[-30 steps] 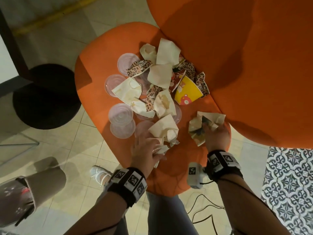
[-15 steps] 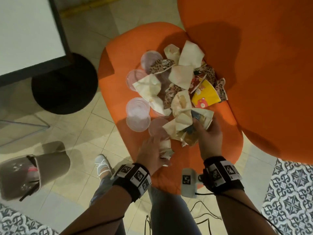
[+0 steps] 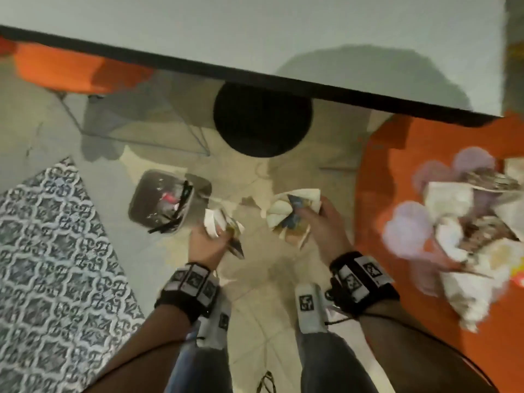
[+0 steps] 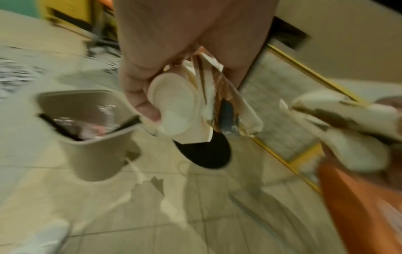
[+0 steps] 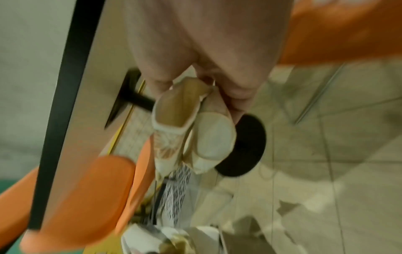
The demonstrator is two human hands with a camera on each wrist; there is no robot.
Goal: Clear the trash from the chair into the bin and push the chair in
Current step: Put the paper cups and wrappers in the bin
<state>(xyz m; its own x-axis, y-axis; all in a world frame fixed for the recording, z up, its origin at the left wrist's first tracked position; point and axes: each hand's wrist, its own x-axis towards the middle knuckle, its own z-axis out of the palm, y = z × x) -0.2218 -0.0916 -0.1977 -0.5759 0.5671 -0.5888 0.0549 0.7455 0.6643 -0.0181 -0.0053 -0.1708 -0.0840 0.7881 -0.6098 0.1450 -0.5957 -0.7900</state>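
My left hand (image 3: 211, 236) grips a bunch of crumpled paper and a small white lid (image 4: 174, 106), held just right of the grey bin (image 3: 161, 201) on the floor. In the left wrist view the bin (image 4: 91, 137) stands below and left of the fingers. My right hand (image 3: 314, 219) holds a wad of crumpled wrappers (image 3: 292, 214) over the floor, between the bin and the orange chair (image 3: 397, 171); the right wrist view shows that wad (image 5: 191, 130) hanging from the fingers. More napkins, wrappers and clear lids (image 3: 467, 222) lie heaped on the chair seat at the right.
A white table with a black edge (image 3: 255, 75) spans the top, its round black base (image 3: 262, 120) on the tiled floor. A second orange chair (image 3: 71, 69) sits at the far left. A patterned rug (image 3: 56, 265) covers the floor at the left.
Both hands have lifted off the chair seat with their trash and swung left toward the bin. My view has turned left, so the chair now sits at the right edge.
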